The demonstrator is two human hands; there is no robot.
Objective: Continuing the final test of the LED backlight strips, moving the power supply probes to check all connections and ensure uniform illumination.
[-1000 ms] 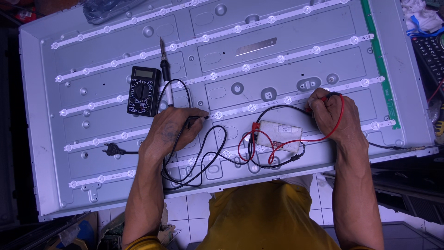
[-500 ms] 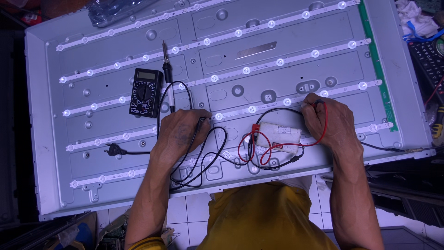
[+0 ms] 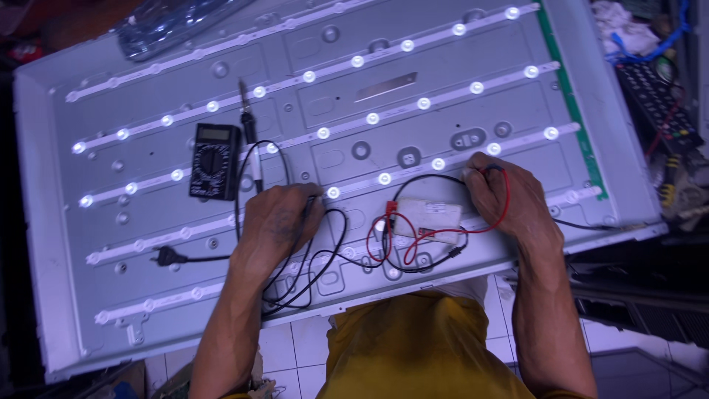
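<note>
Black probe [image 3: 314, 203] in left hand [image 3: 277, 222] points right along LED strip [image 3: 384, 179].

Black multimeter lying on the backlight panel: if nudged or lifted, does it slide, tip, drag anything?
The multimeter lies flat on its back, so it probably slides on the smooth metal panel rather than tipping. It looks boxy and rigid, likely light. Black leads run beside it; if plugged in, they would probably drag along.

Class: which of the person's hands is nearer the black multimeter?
Left. The left hand lies just right of the multimeter; the right hand is far across the panel.
</note>
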